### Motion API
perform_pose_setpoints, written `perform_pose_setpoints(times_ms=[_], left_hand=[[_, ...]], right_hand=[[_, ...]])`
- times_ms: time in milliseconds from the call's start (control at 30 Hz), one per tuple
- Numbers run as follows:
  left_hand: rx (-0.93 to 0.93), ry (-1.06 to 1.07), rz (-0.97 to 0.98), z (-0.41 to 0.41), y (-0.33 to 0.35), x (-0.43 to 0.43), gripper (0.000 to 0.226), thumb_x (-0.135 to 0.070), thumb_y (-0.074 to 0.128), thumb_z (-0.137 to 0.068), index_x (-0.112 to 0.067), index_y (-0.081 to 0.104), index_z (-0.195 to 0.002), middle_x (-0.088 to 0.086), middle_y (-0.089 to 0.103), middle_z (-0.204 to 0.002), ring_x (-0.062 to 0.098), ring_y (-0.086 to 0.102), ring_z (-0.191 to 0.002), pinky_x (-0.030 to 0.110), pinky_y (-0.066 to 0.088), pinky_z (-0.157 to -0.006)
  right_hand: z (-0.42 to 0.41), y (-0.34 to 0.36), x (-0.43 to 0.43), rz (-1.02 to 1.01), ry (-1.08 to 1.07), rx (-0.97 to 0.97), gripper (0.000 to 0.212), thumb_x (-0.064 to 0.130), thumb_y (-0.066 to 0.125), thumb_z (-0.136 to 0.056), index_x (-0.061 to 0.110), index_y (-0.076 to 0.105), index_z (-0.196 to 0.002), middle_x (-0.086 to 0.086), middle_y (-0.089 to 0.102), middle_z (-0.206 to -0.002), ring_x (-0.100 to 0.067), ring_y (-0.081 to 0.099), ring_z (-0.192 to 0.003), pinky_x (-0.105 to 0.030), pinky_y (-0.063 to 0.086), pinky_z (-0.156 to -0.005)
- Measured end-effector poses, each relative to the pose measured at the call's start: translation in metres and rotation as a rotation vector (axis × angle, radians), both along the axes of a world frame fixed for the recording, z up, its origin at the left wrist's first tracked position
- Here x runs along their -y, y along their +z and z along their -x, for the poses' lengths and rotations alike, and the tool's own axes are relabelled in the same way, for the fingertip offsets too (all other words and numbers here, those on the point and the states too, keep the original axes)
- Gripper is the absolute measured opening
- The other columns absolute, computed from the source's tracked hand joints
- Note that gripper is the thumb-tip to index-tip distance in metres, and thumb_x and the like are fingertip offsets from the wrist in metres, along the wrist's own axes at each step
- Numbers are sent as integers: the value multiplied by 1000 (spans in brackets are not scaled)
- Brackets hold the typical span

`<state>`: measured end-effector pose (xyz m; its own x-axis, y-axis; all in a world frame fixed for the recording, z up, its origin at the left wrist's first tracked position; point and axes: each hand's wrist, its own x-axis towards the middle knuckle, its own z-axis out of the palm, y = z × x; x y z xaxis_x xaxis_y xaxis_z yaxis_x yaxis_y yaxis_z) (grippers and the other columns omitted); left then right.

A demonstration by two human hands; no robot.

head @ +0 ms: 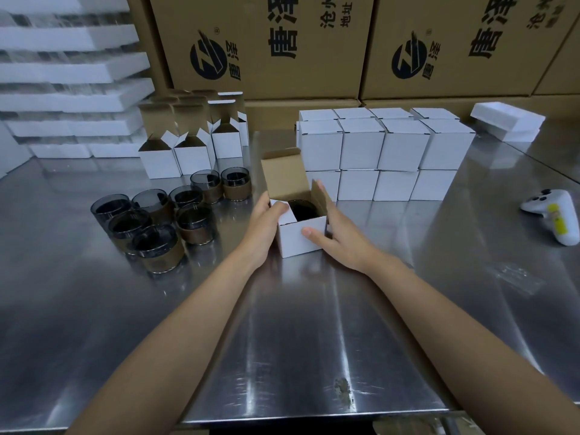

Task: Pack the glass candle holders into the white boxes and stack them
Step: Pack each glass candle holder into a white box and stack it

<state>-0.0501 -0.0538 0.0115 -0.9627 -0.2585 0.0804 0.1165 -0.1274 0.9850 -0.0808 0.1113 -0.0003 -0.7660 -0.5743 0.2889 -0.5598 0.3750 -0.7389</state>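
Steel worktop (298,340) carries a two-tier wall of closed white boxes (361,142) behind the open white box (295,244) at centre. Left hand (266,213) and right hand (340,235) clasp its sides. Inside sits a dark smoked-glass candle holder (303,210); brown-banded loose candle holders (194,222) stand left.

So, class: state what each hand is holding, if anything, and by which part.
Both hold the open white box: the left hand grips its left side, the right hand its right front corner.
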Motion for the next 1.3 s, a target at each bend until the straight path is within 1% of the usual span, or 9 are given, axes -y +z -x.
perform_pose_setpoints(times_ms=[133,300,500,633,767,867,967,1067,1300], left_hand=[[-23,-18,-42,-1,-2,1,24,-4,48,-94,-13,59,-113,4,68,-100,18,64,-91,36,49,-86],[-64,-32,-124,-3,-1,3,22,-2,51,-93,-14,62,-108,3,71,-97,17,66,-88,32,51,-81],[-104,3,-171,-4,1,1,30,1,53,-93,-12,59,-119,6,69,-105,17,66,-94,29,52,-85],[-75,74,-214,-4,4,-4,27,-1,56,-91,-9,66,-115,11,68,-110,21,64,-97,35,51,-87],[-39,78,-190,-4,4,-6,30,-15,42,-96,-18,70,-106,11,63,-128,25,59,-118,43,43,-107],[-88,12,-3,-9,2,-9,25,-35,44,-95,-29,62,-111,4,59,-130,12,57,-116,30,46,-100],[-113,-63,142,-9,-4,-11,31,-28,54,-98,-32,48,-128,-9,57,-120,-9,58,-96,10,45,-79],[-126,-87,164,-9,-8,-10,38,-20,55,-98,-28,43,-133,-10,56,-118,-9,58,-96,10,46,-81],[-166,-108,210,-9,-6,-11,32,-13,52,-99,-19,40,-128,-7,51,-115,3,53,-100,13,45,-84]], right_hand=[[1,2,-3,68,48,40,58,45,58,-93,61,27,-138,40,28,-143,22,28,-127,-2,35,-89],[7,3,-3,145,34,135,42,27,71,-88,39,53,-124,11,47,-137,16,43,-112,-2,37,-84],[7,5,-2,163,67,128,31,24,71,-88,41,56,-109,10,48,-127,12,46,-110,-3,37,-87],[9,3,0,162,27,91,35,30,72,-87,42,51,-113,6,46,-128,-9,49,-121,-21,43,-97],[11,1,1,159,-42,54,40,31,71,-87,33,48,-120,5,43,-128,-8,49,-119,-34,46,-100],[11,0,0,229,-98,-20,43,27,76,-83,30,50,-118,7,39,-130,2,48,-116,-18,44,-97],[11,-2,1,321,-113,-6,51,21,81,-78,36,43,-109,5,44,-133,2,49,-118,-10,42,-90],[11,-4,1,381,-90,46,55,19,78,-81,33,34,-110,4,45,-133,-5,49,-123,-16,44,-92],[12,-2,0,315,-54,-56,18,37,41,-98,44,48,-114,3,43,-127,13,44,-113,-5,37,-90]])
